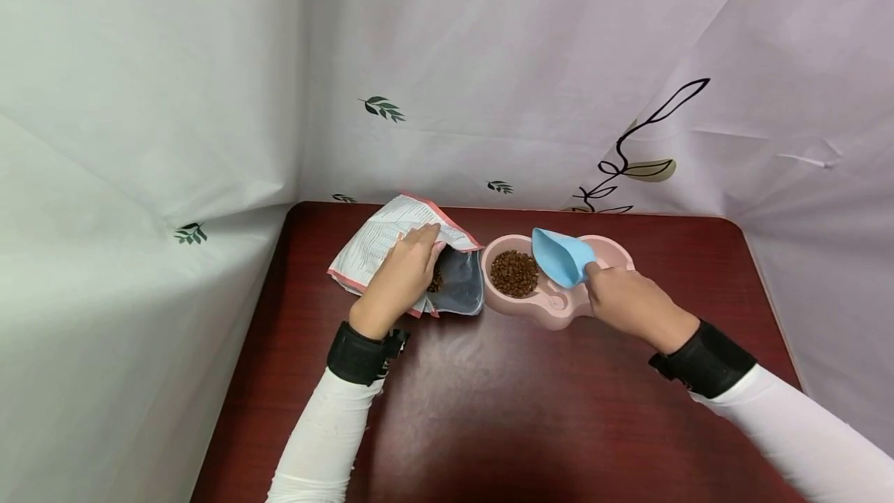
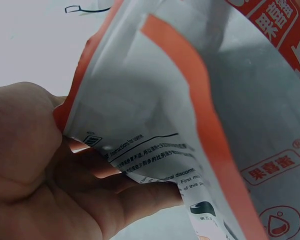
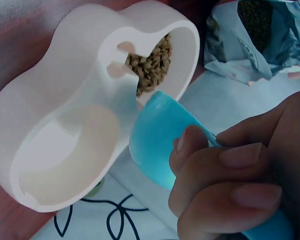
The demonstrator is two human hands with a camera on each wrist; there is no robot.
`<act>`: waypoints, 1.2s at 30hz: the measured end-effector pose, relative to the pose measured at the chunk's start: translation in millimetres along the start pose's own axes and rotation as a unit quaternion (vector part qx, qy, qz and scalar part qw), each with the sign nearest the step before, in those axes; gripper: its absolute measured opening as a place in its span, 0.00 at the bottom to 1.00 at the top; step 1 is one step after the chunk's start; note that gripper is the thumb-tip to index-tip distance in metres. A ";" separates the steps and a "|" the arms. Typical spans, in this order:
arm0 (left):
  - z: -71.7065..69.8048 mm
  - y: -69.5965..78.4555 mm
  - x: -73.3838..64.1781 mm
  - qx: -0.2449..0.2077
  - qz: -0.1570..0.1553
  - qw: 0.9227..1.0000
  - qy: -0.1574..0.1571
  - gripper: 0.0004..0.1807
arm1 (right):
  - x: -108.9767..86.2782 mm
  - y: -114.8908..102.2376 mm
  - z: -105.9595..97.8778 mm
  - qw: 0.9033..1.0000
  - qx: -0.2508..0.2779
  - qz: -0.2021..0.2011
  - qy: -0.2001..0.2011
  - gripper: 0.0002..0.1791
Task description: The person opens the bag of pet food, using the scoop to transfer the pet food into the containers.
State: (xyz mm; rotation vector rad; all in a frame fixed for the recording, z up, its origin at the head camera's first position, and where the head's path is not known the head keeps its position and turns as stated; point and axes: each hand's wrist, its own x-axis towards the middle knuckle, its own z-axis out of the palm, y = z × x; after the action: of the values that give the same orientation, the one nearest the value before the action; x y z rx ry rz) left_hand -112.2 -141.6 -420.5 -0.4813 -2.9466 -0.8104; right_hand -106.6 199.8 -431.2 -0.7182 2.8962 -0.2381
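Note:
My right hand (image 1: 632, 305) grips a blue scoop (image 1: 559, 257) by its handle; its fingers curl round the handle in the right wrist view. The scoop is over a pink double pet bowl (image 1: 552, 317), between its two basins. Brown kibble (image 1: 514, 273) lies in the left basin; the right basin (image 3: 65, 155) is bare in the right wrist view. To the left, my left hand (image 1: 405, 270) holds the upper edge of a white bag with red trim (image 1: 377, 243). The bag lies with its mouth towards the bowl, some kibble (image 3: 255, 22) showing inside.
Everything stands on a dark red-brown table (image 1: 531, 418), near its back edge. A pale cloth (image 1: 447, 76) with leaf prints hangs behind and on both sides. The bag's mouth lies right beside the bowl's left rim.

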 end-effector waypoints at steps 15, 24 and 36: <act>0.9 1.3 0.5 -0.001 0.002 1.000 -0.003 0.23 | -21.9 2.6 -11.5 0.954 0.294 0.001 -0.059 0.12; 3.1 2.7 0.2 0.005 0.003 1.000 0.007 0.22 | -22.6 -18.8 -4.7 0.756 0.608 -0.094 -0.226 0.15; 5.3 6.4 -3.2 0.020 0.004 1.000 0.019 0.22 | 38.1 -76.7 0.3 0.804 0.539 0.003 -0.252 0.18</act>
State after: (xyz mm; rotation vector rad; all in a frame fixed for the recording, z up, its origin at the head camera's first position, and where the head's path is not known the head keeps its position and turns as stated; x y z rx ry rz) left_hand -107.0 -134.7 -422.4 -0.4691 -2.9190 -0.7504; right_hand -105.4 114.7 -421.0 -0.4223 1.7825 -1.3042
